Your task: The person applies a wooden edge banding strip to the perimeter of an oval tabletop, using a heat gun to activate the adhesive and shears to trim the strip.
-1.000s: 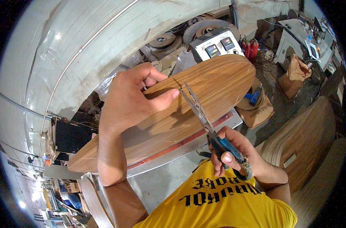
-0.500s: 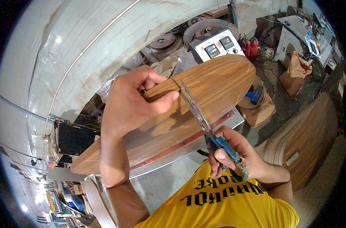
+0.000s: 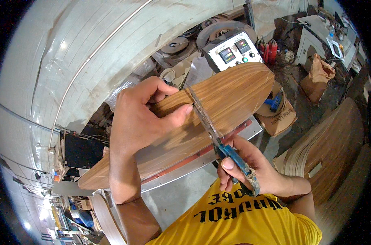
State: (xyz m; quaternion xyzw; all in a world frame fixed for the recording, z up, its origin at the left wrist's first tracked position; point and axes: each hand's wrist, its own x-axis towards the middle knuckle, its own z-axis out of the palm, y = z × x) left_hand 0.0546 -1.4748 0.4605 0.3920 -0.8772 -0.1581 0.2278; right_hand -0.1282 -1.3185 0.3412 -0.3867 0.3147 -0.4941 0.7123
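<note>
A long wood-grained board (image 3: pixel 234 92) with a rounded right end lies slantwise across the middle. My left hand (image 3: pixel 138 116) pinches its far edge, thumb on the top face and the other fingers curled over the rim, partly hidden. In my right hand (image 3: pixel 254 161) is a pair of scissors (image 3: pixel 205 122) with worn blue handles. The blades point away from me across the board, nearly together, with their tips at the far edge just right of my left thumb. Whether they have anything between them, I cannot tell.
A metal-edged bench (image 3: pixel 185 171) with a red strip supports the board. Behind stands a control box (image 3: pixel 230 51) with two displays. Stacked curved panels (image 3: pixel 328 155) rise at the right. Brown paper bags (image 3: pixel 316 77) and a blue tool (image 3: pixel 274 102) lie beyond.
The scissors and my right hand have shifted slightly left, and the blades have come closer together near my left thumb. My left hand and the board have moved down a little.
</note>
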